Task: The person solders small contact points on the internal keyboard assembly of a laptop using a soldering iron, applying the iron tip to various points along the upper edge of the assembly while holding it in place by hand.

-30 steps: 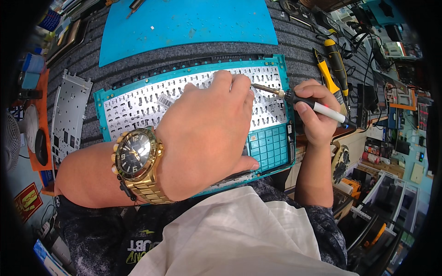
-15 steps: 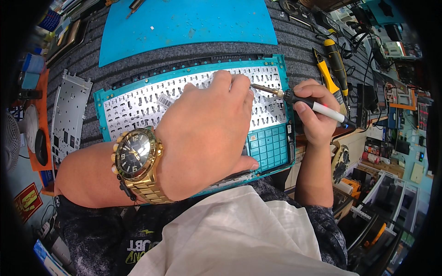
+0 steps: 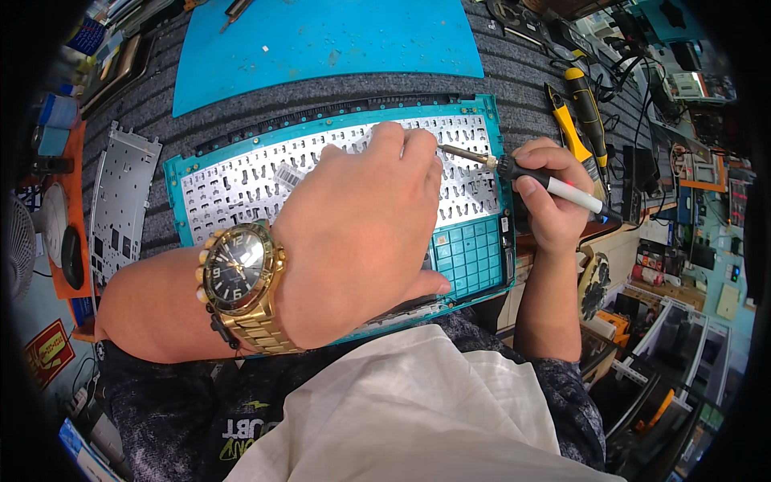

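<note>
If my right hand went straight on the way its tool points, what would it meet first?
Led by the soldering iron, your right hand would likely meet the fingers of your left hand first, though depth is unclear: it might touch the silver plate instead.

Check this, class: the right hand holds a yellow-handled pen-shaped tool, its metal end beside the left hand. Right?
Not yellow: the head view shows a white and black handle; the right hand holds the tool, metal end beside the left hand.
</note>
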Demonstrator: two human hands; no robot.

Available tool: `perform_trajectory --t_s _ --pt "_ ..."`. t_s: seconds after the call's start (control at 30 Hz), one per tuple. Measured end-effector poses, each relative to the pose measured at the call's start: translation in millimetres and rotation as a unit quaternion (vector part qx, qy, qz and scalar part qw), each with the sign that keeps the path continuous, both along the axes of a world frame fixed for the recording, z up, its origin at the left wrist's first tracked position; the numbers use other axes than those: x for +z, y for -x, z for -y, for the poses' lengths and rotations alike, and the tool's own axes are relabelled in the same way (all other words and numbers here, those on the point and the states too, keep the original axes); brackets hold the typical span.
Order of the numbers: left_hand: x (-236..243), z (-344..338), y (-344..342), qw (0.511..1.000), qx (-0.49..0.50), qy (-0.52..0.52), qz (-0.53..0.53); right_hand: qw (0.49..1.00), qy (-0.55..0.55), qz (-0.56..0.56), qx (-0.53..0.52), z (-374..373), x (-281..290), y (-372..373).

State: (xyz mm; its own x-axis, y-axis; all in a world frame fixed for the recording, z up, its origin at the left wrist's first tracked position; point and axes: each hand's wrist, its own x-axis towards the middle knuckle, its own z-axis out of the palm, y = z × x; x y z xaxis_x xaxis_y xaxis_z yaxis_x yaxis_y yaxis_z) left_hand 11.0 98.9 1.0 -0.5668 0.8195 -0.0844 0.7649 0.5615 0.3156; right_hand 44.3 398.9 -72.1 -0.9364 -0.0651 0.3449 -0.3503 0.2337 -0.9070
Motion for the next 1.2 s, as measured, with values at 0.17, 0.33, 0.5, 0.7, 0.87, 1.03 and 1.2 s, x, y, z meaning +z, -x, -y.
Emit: perform_trajectory --t_s 0.17,0.33,0.5,0.7,0.87,1.03,1.2 --pt "1.0 -0.5 0.3 1.0 -0.003 0.01 0.003 1.0 -0.012 -0.002 -0.002 0.4 1.4 0.1" --pt "-0.4 -0.4 -0.4 1.0 0.003 0.004 0.003 0.999 -0.036 -0.019 0.006 1.8 2.9 1.3" --pt "-0.4 -0.3 -0.3 1.0 0.002 0.003 0.003 1.0 -0.02 -0.008 0.0 1.4 2.1 -0.1" --pt "-1.0 -0.8 -0.8 1.0 0.006 0.0 0.005 0.999 -0.03 -0.011 0.0 1.6 3.2 0.7" --pt "-0.6 -0.8 -0.9 1.0 0.007 -0.001 0.005 1.0 -0.009 0.005 -0.005 1.1 1.3 -0.7" --pt "-0.5 -0.1 -0.7 1.0 0.006 -0.003 0.005 1.0 -0.011 -0.006 0.004 1.0 2.6 0.4" --pt "-1.0 -0.4 -0.9 1.0 0.004 -0.001 0.005 1.0 -0.028 -0.009 0.002 1.2 2.3 0.4"
